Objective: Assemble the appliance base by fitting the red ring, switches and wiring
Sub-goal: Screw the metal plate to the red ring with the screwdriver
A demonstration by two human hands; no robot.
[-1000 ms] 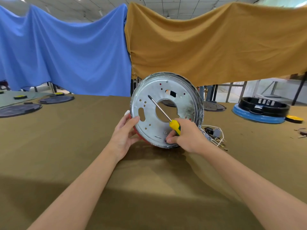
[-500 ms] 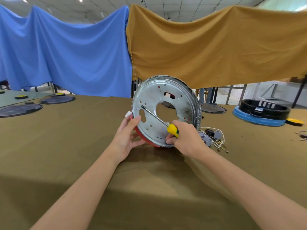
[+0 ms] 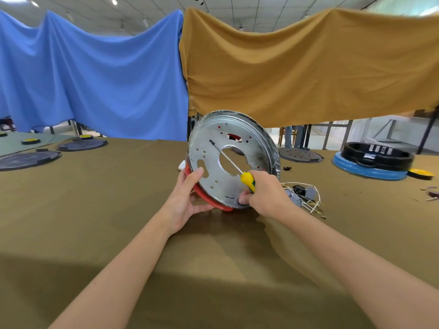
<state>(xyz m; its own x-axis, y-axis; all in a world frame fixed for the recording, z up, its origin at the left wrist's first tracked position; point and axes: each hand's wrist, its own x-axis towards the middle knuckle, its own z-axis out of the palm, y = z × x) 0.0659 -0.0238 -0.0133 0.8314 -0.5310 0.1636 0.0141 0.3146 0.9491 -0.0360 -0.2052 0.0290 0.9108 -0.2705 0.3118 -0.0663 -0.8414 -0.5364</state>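
A round silver metal base plate (image 3: 251,141) with a large centre hole stands tilted on its edge on the table. The red ring (image 3: 204,199) shows along its lower left rim. My left hand (image 3: 187,198) grips that lower left rim, thumb on the plate's face. My right hand (image 3: 266,193) holds a yellow-handled screwdriver (image 3: 247,180) and also pinches the plate's lower edge; the shaft points up-left across the plate. A bundle of grey switches and white wires (image 3: 304,197) lies on the table just right of my right hand.
The olive-covered table (image 3: 95,210) stretches all around. A black appliance body on a blue ring (image 3: 370,162) sits at the far right beside a yellow disc (image 3: 420,174). Dark round lids (image 3: 80,144) lie at the far left, another (image 3: 300,155) behind the plate. Blue and ochre cloths hang behind.
The plate has tipped and turned so more of the red ring shows at its lower left. Both hands kept their hold and shifted slightly with it.
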